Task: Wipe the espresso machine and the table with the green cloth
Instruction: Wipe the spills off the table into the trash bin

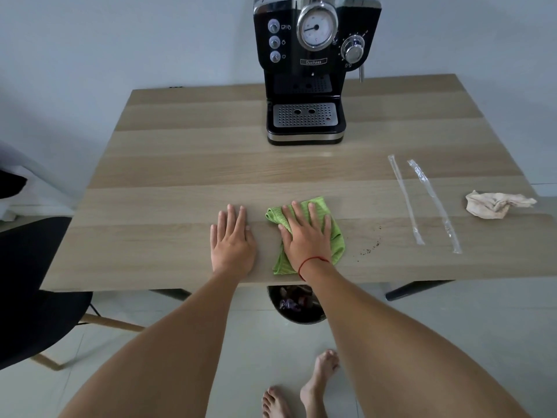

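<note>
Under right hand (pixel 306 236), green cloth (pixel 337 239).

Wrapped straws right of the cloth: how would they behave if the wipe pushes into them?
The two wrapped straws look thin and light, so they would probably skid ahead of the green cloth. Being round, they may roll sideways. The loose clear wrapper probably makes them slippery to pinch.

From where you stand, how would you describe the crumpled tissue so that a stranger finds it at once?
Start at the black espresso machine at the table's back edge, then look toward the right edge. Beyond two clear straw wrappers lies the crumpled tissue, the only beige, wadded thing there.
</note>
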